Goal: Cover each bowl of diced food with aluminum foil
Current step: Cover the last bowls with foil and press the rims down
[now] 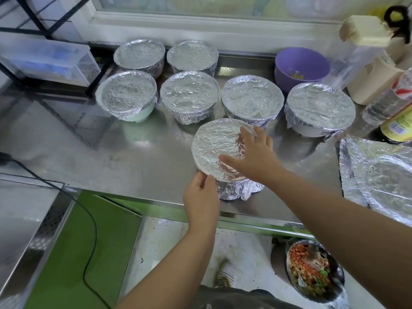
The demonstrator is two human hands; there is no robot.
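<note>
Foil-covered bowl (214,143) sits under right hand (256,157), left hand (200,197) gripping rim.

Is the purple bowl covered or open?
Open: the purple bowl has no foil on top, and yellowish bits show inside.

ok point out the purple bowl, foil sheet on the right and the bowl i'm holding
purple bowl (298,60): head view, inner wall
foil sheet (354,161): head view, left part
held bowl (214,146): head view, foil top

L forearm (169,264), R forearm (334,210) bare. Dk grey top (225,297) at 6 o'clock — faint pale mark, unreadable. White mesh shoe (226,273) just above it.
</note>
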